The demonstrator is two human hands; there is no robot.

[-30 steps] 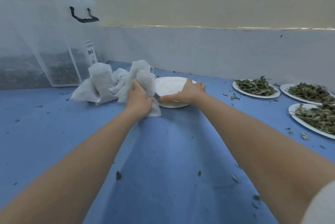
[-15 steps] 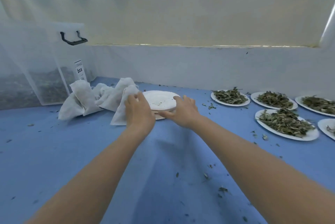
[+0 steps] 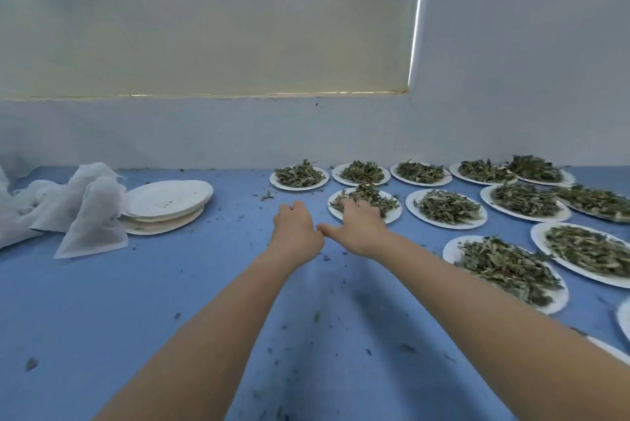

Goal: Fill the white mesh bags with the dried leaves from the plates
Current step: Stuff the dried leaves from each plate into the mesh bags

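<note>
Presently, both hands reach toward the nearest full plate (image 3: 395, 214). The right hand (image 3: 358, 228) lies over its near rim with fingers spread and relaxed, holding nothing; the left hand (image 3: 296, 228) hovers just beside it above the blue cloth (image 3: 170, 301), fingers loosely curled and empty. Dried leaves (image 3: 370, 197) heap loosely on the plate: judged light, brittle, quick to spill. The plate looks thin and flexible, best lifted by opposite rims and kept level. Mesh bags (image 3: 88, 216), soft and limp, lie well apart at left beside the empty plates (image 3: 167, 199).
</note>
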